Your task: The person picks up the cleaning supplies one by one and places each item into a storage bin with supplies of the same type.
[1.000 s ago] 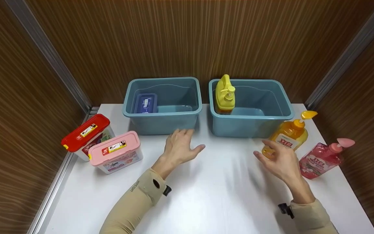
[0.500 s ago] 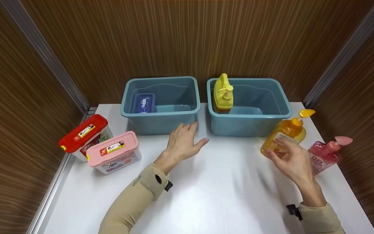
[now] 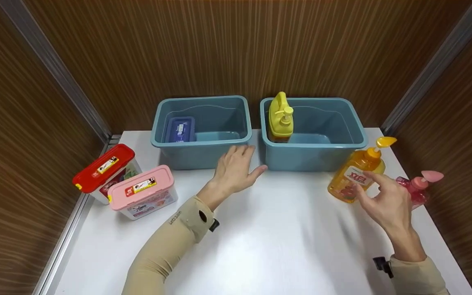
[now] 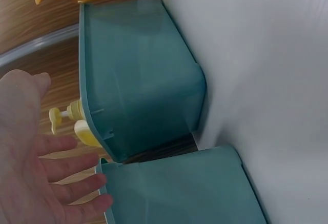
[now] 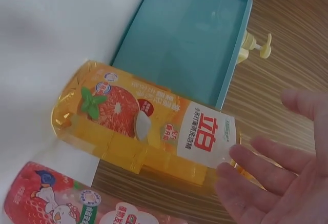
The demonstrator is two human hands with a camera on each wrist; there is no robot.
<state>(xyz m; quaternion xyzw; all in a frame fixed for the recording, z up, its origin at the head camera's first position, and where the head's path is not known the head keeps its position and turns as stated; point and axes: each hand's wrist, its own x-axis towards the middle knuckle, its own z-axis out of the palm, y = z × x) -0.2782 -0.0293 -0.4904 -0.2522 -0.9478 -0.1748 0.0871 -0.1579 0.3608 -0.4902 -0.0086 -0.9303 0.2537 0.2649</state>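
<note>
In the head view my right hand [image 3: 387,203] hovers beside an orange pump bottle of dish soap [image 3: 342,186], its thumb and fingers spread apart. The right wrist view has the fingers close to the label of that orange bottle [image 5: 118,111]; whether they touch it I cannot tell. Partly hidden behind the hand stands a pink pump bottle [image 3: 419,196]. My left hand [image 3: 236,170], fingers straight and thumb out, is at the front right corner of the left blue-green bin [image 3: 191,157]. Contact with the rim [image 4: 101,180] is unclear.
A dark blue box [image 3: 181,129] lies inside the left bin. The right bin [image 3: 305,159] contains a yellow pump bottle [image 3: 280,123]. Red-lidded [image 3: 105,168] and pink-lidded boxes stand on the white table's left. Wood-grain walls enclose the back and sides.
My right hand has shifted rightward past the orange bottle's front, covering more of the pink bottle. The left hand has moved slightly forward and right, up to the left bin's corner.
</note>
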